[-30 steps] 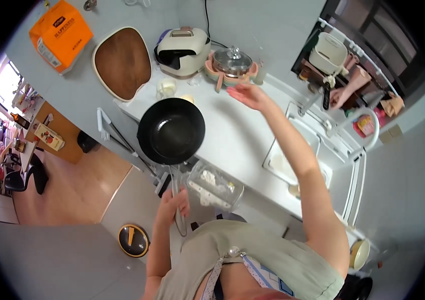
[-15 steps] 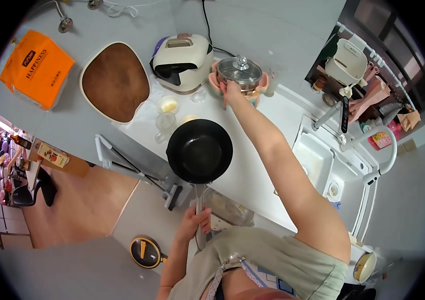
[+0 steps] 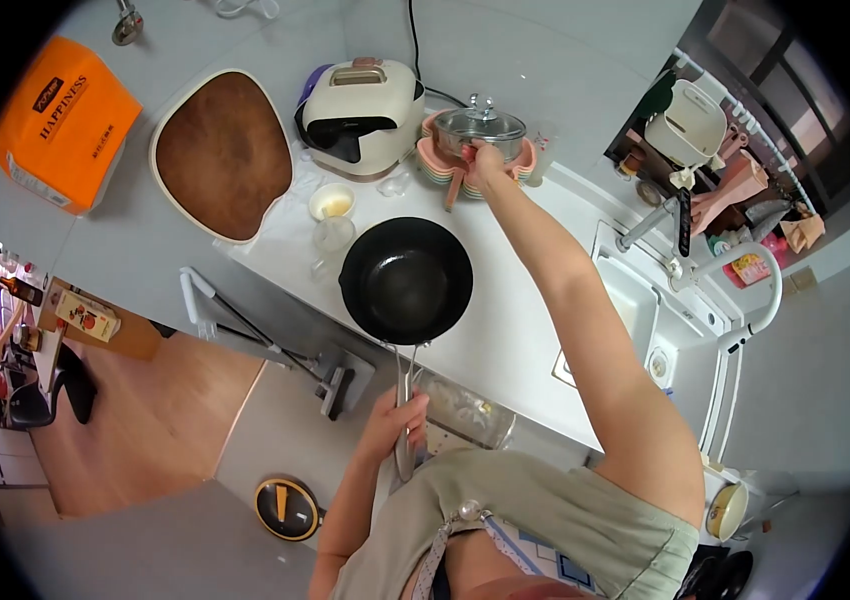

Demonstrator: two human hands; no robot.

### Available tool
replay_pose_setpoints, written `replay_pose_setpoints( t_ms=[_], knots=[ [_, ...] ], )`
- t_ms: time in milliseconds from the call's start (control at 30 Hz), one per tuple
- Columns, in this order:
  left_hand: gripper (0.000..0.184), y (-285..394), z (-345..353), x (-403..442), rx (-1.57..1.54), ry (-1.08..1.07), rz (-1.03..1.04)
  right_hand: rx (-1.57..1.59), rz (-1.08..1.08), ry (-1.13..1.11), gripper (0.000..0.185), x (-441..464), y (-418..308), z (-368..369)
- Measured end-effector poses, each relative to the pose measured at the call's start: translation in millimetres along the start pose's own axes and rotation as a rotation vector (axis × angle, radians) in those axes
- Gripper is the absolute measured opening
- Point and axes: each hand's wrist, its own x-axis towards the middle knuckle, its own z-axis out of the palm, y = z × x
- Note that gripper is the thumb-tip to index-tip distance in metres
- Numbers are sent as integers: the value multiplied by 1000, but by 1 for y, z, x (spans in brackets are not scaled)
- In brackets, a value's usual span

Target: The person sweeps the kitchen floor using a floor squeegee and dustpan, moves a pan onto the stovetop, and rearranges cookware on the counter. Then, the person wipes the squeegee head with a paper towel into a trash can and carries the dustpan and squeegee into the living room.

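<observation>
My left hand is wrapped round the metal handle of a black wok, which is held level over the front edge of the white counter. My right hand reaches to the back of the counter, its fingers closed at the near side of a steel pot with a glass lid. The pot sits on a pink scalloped stand. Part of the grip is hidden behind the hand. Left of the wok are a small bowl with pale yellow contents and a clear cup.
A white cooker stands by the wall, beside a brown board. An orange bag is at the far left. On the right are the sink and its faucet. A clear container lies below the wok.
My right hand has moved from open above the counter to closed at the pot. The wok in my left hand has shifted right over the counter. The camera view has turned somewhat.
</observation>
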Motion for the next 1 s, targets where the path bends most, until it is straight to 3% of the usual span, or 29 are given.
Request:
replay_pose_setpoints(
  t_ms=[100,400,600,667,1000],
  knots=[
    [13,0,-3,3,-6,-16,12,151,4,-42,13,0,-14,2],
    [15,14,-5,13,-57,-43,-6,32,-156,-212,17,-16,-84,-37],
    [13,29,-1,23,-60,-53,-64,-59,-237,-309,17,-80,-159,-78],
    [13,32,0,28,-47,-102,-51,-129,-187,-435,17,-98,-174,-92],
    [16,39,23,40,-7,-197,-83,-175,70,-383,14,-191,-148,-109]
  ],
)
